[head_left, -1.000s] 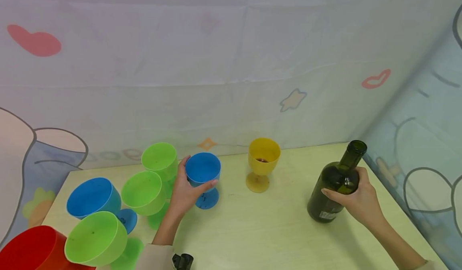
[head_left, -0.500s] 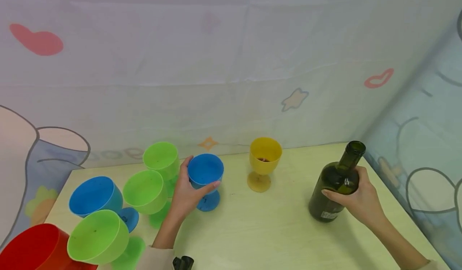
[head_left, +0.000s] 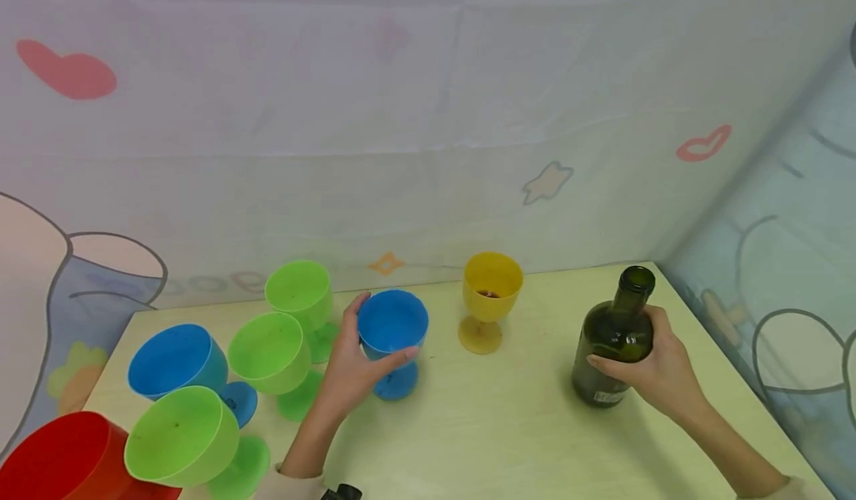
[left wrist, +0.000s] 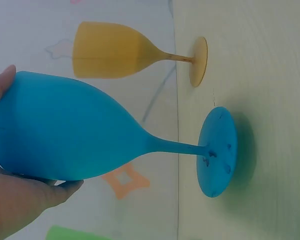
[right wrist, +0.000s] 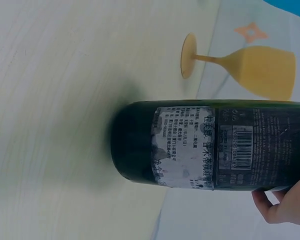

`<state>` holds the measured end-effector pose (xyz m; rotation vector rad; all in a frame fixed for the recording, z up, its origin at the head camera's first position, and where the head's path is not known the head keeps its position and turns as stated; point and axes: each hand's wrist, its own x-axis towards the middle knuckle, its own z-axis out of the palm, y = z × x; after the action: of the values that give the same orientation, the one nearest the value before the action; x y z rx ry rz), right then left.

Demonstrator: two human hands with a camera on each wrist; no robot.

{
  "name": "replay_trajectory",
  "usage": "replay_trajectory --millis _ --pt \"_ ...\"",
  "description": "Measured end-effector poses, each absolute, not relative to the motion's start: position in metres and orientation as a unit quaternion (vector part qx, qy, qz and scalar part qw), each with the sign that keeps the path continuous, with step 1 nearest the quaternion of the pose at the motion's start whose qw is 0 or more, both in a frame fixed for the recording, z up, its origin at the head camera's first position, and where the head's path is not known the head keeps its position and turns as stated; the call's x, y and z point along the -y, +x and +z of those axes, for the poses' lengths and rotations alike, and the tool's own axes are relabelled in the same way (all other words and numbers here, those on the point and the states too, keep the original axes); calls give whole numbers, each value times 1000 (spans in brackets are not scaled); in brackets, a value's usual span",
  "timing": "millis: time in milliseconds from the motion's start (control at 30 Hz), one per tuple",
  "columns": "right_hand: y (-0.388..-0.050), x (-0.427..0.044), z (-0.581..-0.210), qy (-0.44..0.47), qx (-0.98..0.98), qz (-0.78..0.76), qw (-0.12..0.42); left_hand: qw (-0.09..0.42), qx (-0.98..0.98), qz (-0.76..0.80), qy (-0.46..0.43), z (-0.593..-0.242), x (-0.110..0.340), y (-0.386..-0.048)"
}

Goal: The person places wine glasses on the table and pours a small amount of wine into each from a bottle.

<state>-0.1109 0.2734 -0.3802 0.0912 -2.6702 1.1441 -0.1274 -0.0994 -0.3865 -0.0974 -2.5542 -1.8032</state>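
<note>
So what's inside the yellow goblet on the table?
Low in the yellow goblet, the head view shows a small dark patch; I can't tell what it is. Its near wall hides part of the bottom.

Muted, even light lays soft shadows on the table (head_left: pixel 481 433); the bottle (head_left: pixel 610 336) glints

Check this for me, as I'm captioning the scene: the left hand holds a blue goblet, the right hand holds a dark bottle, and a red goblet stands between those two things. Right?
Not quite: a yellow goblet, not a red one, stands between them, as the head view shows. The left hand does hold a blue goblet, the right hand a dark bottle.
</note>
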Motion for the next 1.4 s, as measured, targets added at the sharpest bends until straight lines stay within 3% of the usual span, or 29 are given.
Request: replay_trajectory --millis 433,833,1400 --pt "-108 -251 -385 114 910 362 170 -20 823 -565 -53 -382 89 -106" --pt "-110 -238 -387 146 911 343 179 -39 822 -563 -74 -381 85 -96" --pt "-108 -221 -390 220 931 170 235 -45 836 -538 -98 -383 79 -92"
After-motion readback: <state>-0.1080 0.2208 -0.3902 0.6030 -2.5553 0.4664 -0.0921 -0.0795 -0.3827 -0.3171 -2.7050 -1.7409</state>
